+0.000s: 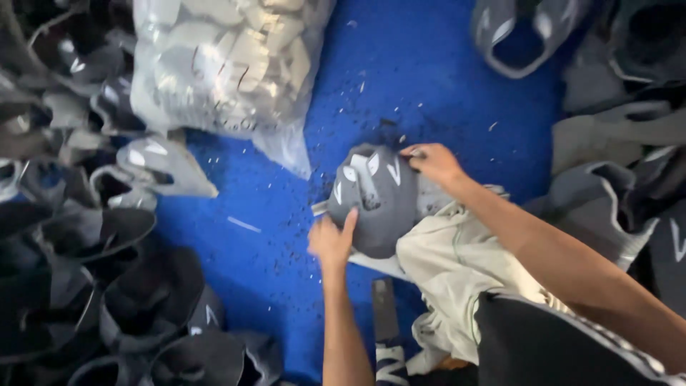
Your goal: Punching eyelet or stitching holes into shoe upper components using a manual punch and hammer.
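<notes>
A grey shoe upper (377, 200) with white marks lies over my knee, which is covered by a pale cloth (446, 268). My left hand (331, 239) grips its lower left edge, thumb up against the fabric. My right hand (432, 163) pinches its upper right edge with the fingers closed on it. The piece is held between both hands above the blue floor (429, 78).
A heap of dark grey shoe uppers (78, 250) fills the left side. More uppers (614, 143) lie at the right and top right. A clear plastic bag of pale cut pieces (221, 64) sits at the top. Small scraps dot the blue floor.
</notes>
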